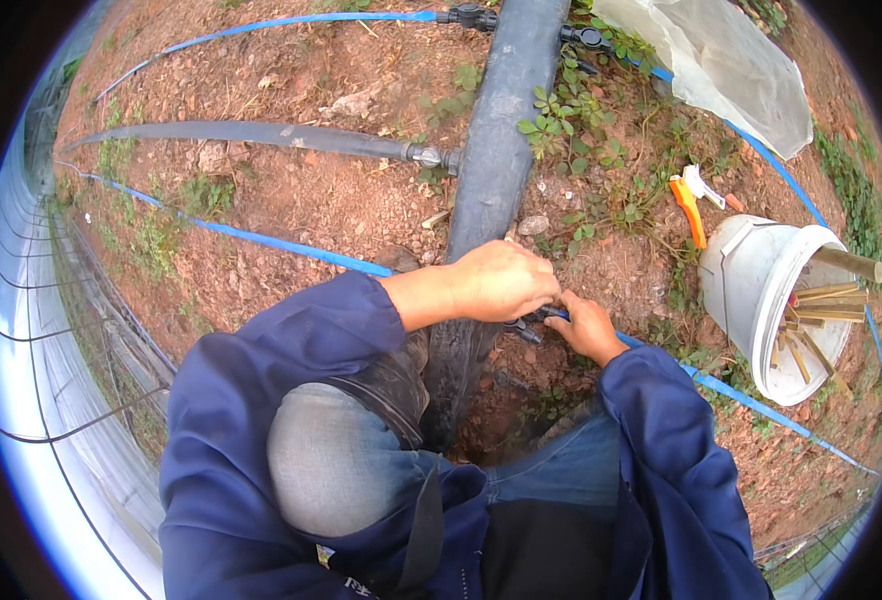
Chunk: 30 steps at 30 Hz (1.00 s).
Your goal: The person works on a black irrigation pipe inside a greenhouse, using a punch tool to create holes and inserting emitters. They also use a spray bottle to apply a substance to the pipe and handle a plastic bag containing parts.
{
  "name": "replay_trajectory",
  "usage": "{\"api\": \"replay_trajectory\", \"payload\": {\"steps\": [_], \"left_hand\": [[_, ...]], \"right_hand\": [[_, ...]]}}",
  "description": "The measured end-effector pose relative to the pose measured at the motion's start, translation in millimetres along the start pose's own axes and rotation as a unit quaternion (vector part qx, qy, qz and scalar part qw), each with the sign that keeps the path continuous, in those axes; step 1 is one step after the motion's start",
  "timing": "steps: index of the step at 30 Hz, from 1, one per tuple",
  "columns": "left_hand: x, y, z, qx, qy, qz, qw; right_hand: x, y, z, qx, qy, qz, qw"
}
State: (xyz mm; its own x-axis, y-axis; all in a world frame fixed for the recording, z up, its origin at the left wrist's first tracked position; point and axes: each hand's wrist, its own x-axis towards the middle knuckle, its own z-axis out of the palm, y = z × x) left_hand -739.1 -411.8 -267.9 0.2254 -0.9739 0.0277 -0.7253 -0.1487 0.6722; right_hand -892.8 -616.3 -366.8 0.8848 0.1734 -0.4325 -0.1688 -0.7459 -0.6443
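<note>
A thick dark layflat pipe [506, 130] runs from the top of the head view down between my legs. My left hand [506, 283] reaches across it, its fingers bent and closed beside the pipe's right side; what they pinch is hidden. Just right of it, my right hand [589, 328] has its thumb and fingers closed round the end of a blue drip hose [751, 400]. That hose leads away to the lower right. Below the fingertips a small black valve fitting [526, 331] shows in part, close to the pipe; whether a hand grips it is hidden.
A white bucket [731, 285] lies tilted at right, holding wooden sticks [829, 300]. An orange-and-white hand tool [689, 208] lies beyond it. Clear plastic sheeting [731, 70] lies at upper right. Another blue hose [251, 235] and a grey branch hose [261, 135] cross the soil at left.
</note>
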Motion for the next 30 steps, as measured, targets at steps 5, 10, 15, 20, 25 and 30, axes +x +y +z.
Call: {"api": "replay_trajectory", "payload": {"steps": [5, 10, 15, 20, 25, 30], "left_hand": [[-7, -1, 4, -0.068, 0.018, -0.037, 0.997], [-4, -6, -2, -0.148, 0.032, -0.100, 0.983], [-2, -7, -7, -0.149, 0.010, -0.103, 0.983], [-2, -3, -7, -0.136, -0.031, -0.124, 0.982], [2, -3, 7, -0.156, -0.070, -0.148, 0.974], [10, -3, 27, -0.177, -0.109, -0.176, 0.962]], "right_hand": [[4, 6, -3, 0.064, -0.020, -0.033, 0.997], [5, 6, -4, 0.094, -0.075, 0.020, 0.992], [6, 5, 0, 0.176, -0.077, 0.101, 0.976], [16, 15, -4, 0.172, -0.181, 0.136, 0.959], [4, 16, 7, 0.161, -0.063, 0.113, 0.978], [0, 11, -7, 0.338, 0.051, 0.112, 0.933]]}}
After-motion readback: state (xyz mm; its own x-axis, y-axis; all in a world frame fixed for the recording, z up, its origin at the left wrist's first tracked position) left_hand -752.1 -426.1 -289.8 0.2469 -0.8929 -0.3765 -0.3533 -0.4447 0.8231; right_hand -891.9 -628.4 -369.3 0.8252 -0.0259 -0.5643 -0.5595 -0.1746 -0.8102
